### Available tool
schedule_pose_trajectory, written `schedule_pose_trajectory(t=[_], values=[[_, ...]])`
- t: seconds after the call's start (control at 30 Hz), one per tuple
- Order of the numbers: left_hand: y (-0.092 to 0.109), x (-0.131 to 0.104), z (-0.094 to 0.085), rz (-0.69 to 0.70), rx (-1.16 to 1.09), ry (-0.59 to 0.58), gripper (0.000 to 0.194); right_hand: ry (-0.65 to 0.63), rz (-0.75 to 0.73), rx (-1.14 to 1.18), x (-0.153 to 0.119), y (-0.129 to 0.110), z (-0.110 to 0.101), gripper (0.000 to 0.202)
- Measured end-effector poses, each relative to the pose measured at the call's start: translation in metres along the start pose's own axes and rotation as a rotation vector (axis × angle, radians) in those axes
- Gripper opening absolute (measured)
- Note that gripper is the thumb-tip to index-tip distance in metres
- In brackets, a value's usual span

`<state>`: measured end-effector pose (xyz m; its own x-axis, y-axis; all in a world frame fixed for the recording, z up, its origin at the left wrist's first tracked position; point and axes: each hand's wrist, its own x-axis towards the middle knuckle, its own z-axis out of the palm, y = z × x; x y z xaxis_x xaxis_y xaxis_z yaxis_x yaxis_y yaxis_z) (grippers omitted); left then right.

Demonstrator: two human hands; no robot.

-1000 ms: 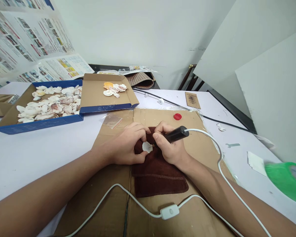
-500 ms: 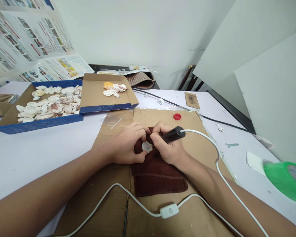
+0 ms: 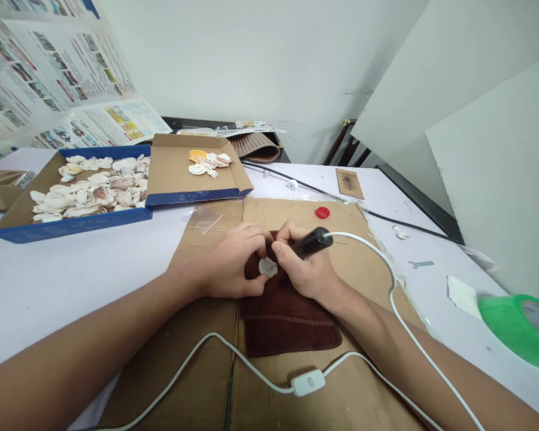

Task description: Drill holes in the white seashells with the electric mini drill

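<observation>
A small white shell (image 3: 266, 267) lies on a dark brown cloth (image 3: 291, 335). My left hand (image 3: 236, 263) grips the shell's edge between thumb and fingers. In my right hand (image 3: 308, 269) is a black pen-shaped tool (image 3: 313, 242), tilted, with a white cable leaving its back end. The tool's thin tip is at the shell's right side; whether it touches is too small to tell.
Shells fill a blue box (image 3: 78, 224) at left, and more lie on its lid (image 3: 170, 173). Cardboard (image 3: 345, 389) sits under the cloth. A cable switch (image 3: 308, 383) rests in front; a red cap (image 3: 322, 212) and green tape roll (image 3: 514, 332) are to the right.
The back end of the black tool has shifted slightly left, and its cable has moved with it. My left hand still holds the shell in the same place.
</observation>
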<state>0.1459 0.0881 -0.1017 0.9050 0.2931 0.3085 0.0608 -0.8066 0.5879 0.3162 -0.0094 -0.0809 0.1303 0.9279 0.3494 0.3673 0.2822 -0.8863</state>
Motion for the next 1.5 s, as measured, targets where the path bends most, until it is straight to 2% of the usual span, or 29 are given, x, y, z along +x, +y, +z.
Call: schedule_pose_trajectory(t=[1.0,1.1,1.27,1.5], values=[[-0.002,0.0,0.001,0.012,-0.019,0.0,0.026,0.075,-0.022,0.022,0.002,0.003,0.001,0.023],[-0.001,-0.001,0.001,0.002,-0.024,0.001,0.027,0.101,0.005,0.024,0.002,0.007,0.001,0.023],[0.001,-0.001,-0.001,-0.012,-0.016,0.002,0.027,0.116,0.145,0.107,0.004,0.015,-0.002,0.021],[0.0,-0.002,0.0,0.022,-0.031,0.019,0.025,0.132,0.138,0.087,0.005,0.014,-0.003,0.02]])
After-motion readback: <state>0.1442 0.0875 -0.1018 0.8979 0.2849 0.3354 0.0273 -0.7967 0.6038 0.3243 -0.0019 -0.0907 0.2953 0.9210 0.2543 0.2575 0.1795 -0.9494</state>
